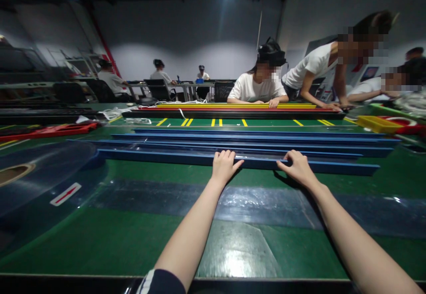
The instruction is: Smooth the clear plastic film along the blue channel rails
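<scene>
A long blue plastic channel strip [159, 157] lies crosswise on the green tabletop [153, 245], the nearest of several similar ones. My left hand [225, 168] grips it near its middle, fingers hooked over the far side and thumb along the front wall. Farther right, my right hand [298, 169] holds the same strip, its thumb at the front wall and its fingers curled over. Both fingertips are partly hidden inside the channel. Between my forearms and beyond them, a clear plastic film band [256, 201] runs flat across the table.
At left sits a big roll of clear film [49, 161] with a red arrow label [65, 194]. Behind the blue strips lie yellow [233, 106] and black [199, 114] strips, with a person [258, 85] at them. A yellow tray [377, 124] stands at right.
</scene>
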